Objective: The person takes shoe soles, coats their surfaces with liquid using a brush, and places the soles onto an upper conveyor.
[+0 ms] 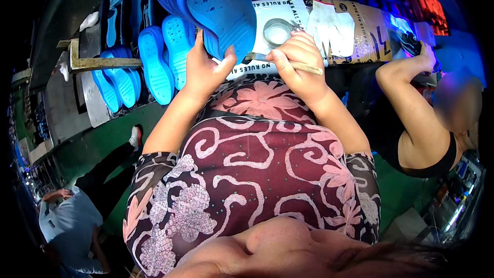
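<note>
Head view: my left grip (pixel 206 69) clamped on blue clog (pixel 224 23), raised before me, presumably tilted for access; right grip (pixel 298 57) pinches a wooden-handled tool (pixel 312 68) beside it, bowl (pixel 265 33) within easy reach.

Dark capital lettering runs along the upper and lower edges of the white sheet (pixel 260 14); more capitals and larger dark marks stand on the brown sheet (pixel 371 24)

Blue holed clog (pixel 226 15), tilted; pale-handled tool (pixel 307 67) beside.
</note>
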`<state>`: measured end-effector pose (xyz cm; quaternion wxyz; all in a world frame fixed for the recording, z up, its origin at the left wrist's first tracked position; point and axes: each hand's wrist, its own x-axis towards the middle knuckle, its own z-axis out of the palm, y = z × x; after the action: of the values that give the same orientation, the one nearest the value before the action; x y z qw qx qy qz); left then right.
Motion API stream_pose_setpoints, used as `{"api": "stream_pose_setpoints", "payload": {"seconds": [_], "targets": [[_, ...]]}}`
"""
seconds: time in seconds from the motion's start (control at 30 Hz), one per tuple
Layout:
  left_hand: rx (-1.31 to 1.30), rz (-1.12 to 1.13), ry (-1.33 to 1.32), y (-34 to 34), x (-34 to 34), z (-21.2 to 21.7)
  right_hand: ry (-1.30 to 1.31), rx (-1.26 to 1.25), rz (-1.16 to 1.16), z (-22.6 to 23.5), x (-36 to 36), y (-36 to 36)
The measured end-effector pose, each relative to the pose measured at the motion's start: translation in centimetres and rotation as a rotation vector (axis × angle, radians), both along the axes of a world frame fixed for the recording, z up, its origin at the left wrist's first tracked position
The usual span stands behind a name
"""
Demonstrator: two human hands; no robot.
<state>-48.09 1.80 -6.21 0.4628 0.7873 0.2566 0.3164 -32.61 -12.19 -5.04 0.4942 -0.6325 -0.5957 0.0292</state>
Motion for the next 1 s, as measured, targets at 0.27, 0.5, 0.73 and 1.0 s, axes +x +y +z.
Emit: {"api": "stream_pose_setpoints", "payload": {"seconds": [0.27,0.5,0.73,1.0], "targets": [[0.020,0.029,-0.025,-0.1,-0.1,-0.4,0.027,0.118,-0.022,0.1,0.0,0.2],[0.247,0.029,-0.115,0.3,-0.2,-1.3,0.000,0.060,-0.004,-0.2,-0.2,-0.1],[0.198,-0.037,-0.305,0.2,1.0,0.0,-0.014,0.128,-0.037,-0.2,-0.7,0.6],[0.269,0.014,-0.352,0.3,0.9,-0.2,0.097,0.024,0.027,0.0,-0.5,-0.2]]}}
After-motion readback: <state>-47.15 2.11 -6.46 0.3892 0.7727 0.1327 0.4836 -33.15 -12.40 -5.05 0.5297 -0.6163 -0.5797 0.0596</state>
